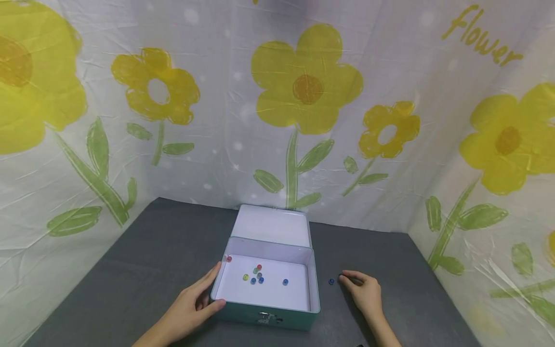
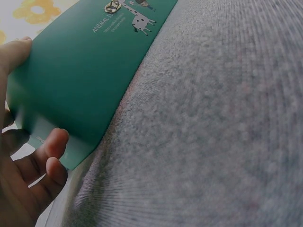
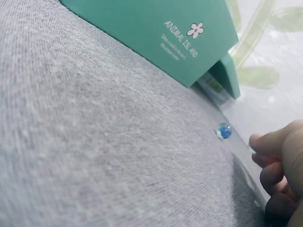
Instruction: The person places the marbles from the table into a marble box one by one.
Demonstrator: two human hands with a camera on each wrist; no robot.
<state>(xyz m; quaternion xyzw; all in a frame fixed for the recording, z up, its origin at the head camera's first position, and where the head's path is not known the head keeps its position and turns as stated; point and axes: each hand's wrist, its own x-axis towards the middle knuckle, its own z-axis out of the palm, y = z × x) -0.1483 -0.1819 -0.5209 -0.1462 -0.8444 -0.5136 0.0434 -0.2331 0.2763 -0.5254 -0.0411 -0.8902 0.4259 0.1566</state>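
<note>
An open green metal box [image 1: 269, 313] with a white inside stands on the table, its lid [image 1: 272, 226] tipped back. Several glass marbles lie on its floor, among them a blue marble [image 1: 285, 282], a yellow-green marble [image 1: 245, 277] and a red marble [image 1: 229, 259]. My left hand [image 1: 191, 299] grips the box's near left corner, thumb at the front rim, other fingers along the left side. Right of the box, my right hand [image 1: 363, 293] pinches a small dark marble [image 1: 340, 275], mostly hidden by the fingertips. Just left of these fingertips, another blue marble [image 3: 224, 130] lies on the table.
Dark grey cloth [image 1: 173, 241] covers the table. A flower-printed curtain [image 1: 217, 144] hangs behind and on both sides. The box front carries a metal clasp [image 1: 264, 317], and its raised walls stand between my two hands.
</note>
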